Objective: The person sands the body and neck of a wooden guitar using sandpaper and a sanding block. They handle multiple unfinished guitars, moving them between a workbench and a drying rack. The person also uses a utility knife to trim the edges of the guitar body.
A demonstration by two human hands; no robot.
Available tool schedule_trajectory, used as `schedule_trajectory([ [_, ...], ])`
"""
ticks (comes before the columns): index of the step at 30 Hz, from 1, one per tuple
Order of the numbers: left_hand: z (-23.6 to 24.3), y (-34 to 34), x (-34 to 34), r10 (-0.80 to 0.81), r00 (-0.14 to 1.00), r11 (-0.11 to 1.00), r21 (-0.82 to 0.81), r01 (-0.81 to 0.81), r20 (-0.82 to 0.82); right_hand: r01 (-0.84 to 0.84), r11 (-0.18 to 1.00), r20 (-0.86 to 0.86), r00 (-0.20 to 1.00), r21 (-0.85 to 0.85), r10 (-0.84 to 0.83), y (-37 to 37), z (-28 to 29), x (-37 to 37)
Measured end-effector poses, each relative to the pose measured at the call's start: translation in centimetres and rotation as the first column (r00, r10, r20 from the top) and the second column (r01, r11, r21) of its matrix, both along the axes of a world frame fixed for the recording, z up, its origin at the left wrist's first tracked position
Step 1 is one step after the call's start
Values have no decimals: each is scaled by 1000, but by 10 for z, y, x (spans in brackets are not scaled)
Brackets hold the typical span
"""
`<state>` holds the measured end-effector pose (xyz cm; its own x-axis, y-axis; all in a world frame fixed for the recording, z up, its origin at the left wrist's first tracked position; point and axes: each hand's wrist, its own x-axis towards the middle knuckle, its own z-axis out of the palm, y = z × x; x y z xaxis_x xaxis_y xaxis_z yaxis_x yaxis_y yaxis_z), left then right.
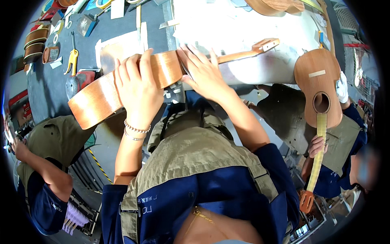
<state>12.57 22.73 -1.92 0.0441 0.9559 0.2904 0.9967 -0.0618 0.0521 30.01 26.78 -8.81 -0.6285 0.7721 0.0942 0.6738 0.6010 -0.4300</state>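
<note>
A brown wooden ukulele (95,103) rests on its edge along the near side of the bench, its glossy curved side facing up. Its neck (235,56) points right and ends in a slotted headstock (266,44). Over the middle of the body lies my left hand (140,83), fingers wrapped across the side. My right hand (205,73) presses near where neck and body meet, its fingers stretched out and slightly blurred. What lies under the right palm is hidden.
A co-worker at right holds another ukulele (319,81) with a gloved hand (342,87) and a bare one. Another person's arm (48,175) shows at left. On the dark bench (48,91) are a yellow-handled tool (73,61), tape rolls and white paper. An instrument body (272,6) lies at the back.
</note>
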Motion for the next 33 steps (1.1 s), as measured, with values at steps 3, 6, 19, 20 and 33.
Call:
schedule_trajectory([
  [3, 5, 3, 2, -13, 1000, 999, -42, 13, 11, -33, 999, 27, 999, -5, 33, -17, 4, 16],
  [6, 6, 1, 9, 10, 999, 1000, -21, -9, 48, -47, 998, -6, 999, -29, 47, -22, 3, 17],
  [19, 6, 12, 8, 77, 997, 989, -131, -75, 12, 339, 941, 22, 940, 15, -340, -11, -22, 54],
  [20, 8, 12, 7, 54, 999, 992, -117, -54, 3, 182, 983, -170, 970, 19, -176, -25, -26, 29],
  [33, 7, 15, 4, 31, 999, 992, -118, -34, -25, 474, 846, 122, 851, 243, -511, 50, -34, 180],
])
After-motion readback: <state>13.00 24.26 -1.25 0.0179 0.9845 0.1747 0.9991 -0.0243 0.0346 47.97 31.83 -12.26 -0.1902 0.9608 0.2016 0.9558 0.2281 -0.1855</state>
